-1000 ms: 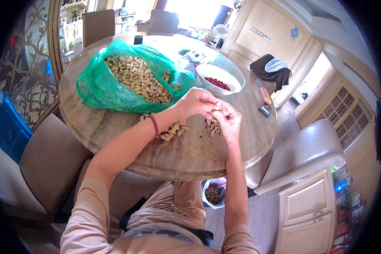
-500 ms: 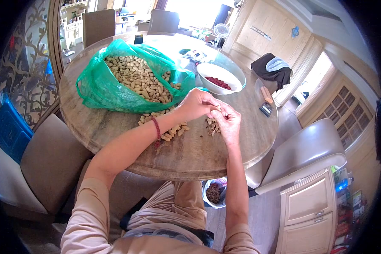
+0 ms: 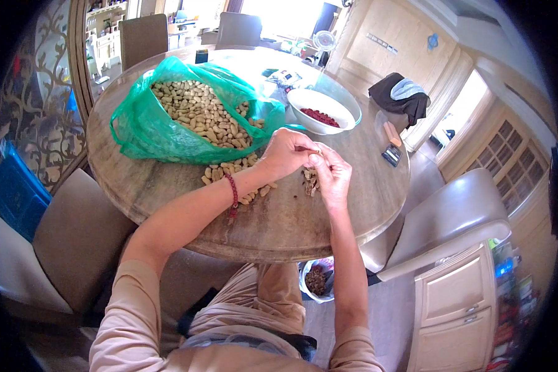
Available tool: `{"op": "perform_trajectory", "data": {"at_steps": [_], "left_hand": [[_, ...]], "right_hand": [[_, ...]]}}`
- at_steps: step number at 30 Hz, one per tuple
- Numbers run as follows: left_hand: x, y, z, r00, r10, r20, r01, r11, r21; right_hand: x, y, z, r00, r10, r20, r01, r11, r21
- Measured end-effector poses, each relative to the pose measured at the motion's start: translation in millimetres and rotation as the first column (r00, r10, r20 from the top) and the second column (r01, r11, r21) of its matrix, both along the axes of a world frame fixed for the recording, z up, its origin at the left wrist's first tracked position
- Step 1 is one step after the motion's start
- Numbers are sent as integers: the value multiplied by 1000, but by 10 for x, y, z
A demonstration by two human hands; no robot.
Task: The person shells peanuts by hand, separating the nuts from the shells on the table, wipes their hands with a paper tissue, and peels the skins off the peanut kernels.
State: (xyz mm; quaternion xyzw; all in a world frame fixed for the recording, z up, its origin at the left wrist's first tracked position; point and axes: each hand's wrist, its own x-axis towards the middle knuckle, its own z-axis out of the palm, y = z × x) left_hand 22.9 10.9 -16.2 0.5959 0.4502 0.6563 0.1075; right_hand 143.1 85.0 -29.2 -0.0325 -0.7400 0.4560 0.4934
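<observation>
My left hand [image 3: 285,153] and my right hand [image 3: 333,180] meet over the table, fingertips pinched together on a peanut [image 3: 317,152], mostly hidden by the fingers. Just below them lies a small heap of broken peanut shells [image 3: 310,181]. Loose unshelled peanuts [image 3: 215,173] lie under and beside my left wrist. Behind that wrist, a green plastic bag [image 3: 133,127] gapes wide, full of peanuts in their shells [image 3: 198,111]. A white bowl [image 3: 304,99] with red-skinned kernels [image 3: 321,118] stands beyond my right hand.
The round table [image 3: 273,232] carries a dark box [image 3: 201,56] at the back and a small black item [image 3: 391,155] near its right edge. A lined bin [image 3: 317,280] with brown scraps sits on the floor below the edge. A chair [image 3: 446,223] stands to the right.
Both hands keep their pinch at nearly the same spot, with small finger shifts. The view has shifted slightly; bag, bowl and shells look otherwise unchanged.
</observation>
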Motion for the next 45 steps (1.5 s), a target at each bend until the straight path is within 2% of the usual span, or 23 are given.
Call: {"op": "perform_trajectory", "data": {"at_steps": [3, 5, 7, 8, 10, 12, 16, 22, 25, 27, 30, 33, 35, 36, 41, 45], "left_hand": [[56, -36, 60, 999, -18, 48, 19, 999, -26], [90, -50, 101, 955, -139, 262, 157, 986, -49], [45, -38, 87, 951, -149, 271, 173, 983, -64], [17, -33, 86, 946, -156, 284, 184, 980, -77], [-37, -19, 71, 939, -188, 287, 217, 973, -75], [-57, -7, 64, 931, -217, 295, 248, 966, -72], [-64, -14, 77, 935, -214, 283, 247, 965, -87], [-34, -30, 105, 945, -182, 270, 218, 970, -109], [-30, -41, 117, 952, -170, 256, 202, 973, -108], [-41, -40, 118, 954, -166, 248, 196, 975, -102], [-68, -38, 113, 966, -155, 207, 175, 981, -86], [-80, -35, 98, 961, -171, 217, 200, 973, -118], [-99, -7, 73, 980, -153, 124, 164, 983, -82], [-100, -5, 75, 980, -153, 125, 164, 983, -82], [-88, -31, 101, 989, -65, 135, 85, 984, -155], [-102, -11, 79, 981, -84, 176, 110, 983, -144]], "right_hand": [[22, -43, 58, 1000, -20, -24, 20, 1000, 20], [55, -92, 122, 998, 11, -64, -22, 987, -161], [60, -36, 104, 997, -71, -44, 64, 989, -131], [71, -18, 91, 999, -23, -35, 18, 991, -135], [77, -11, 110, 999, 26, -28, -29, 990, -136], [77, -3, 118, 999, -35, 19, 38, 988, -152], [61, 44, 93, 998, -54, 18, 56, 985, -162], [28, 128, 50, 992, -18, -121, 10, 998, -66], [55, 76, 89, 999, -16, -33, 10, 984, -175], [77, -4, 130, 993, 120, -20, -122, 969, -213], [65, 66, 81, 995, 62, 78, -48, 985, -168], [43, 68, 63, 996, 55, 69, -41, 981, -188], [15, 78, 43, 996, 66, 58, -58, 989, -136], [5, 89, 25, 996, 77, 45, -73, 994, -85], [19, 60, 28, 1000, 21, 23, -19, 998, -55], [9, 76, 6, 999, 31, 21, -30, 997, -65]]}}
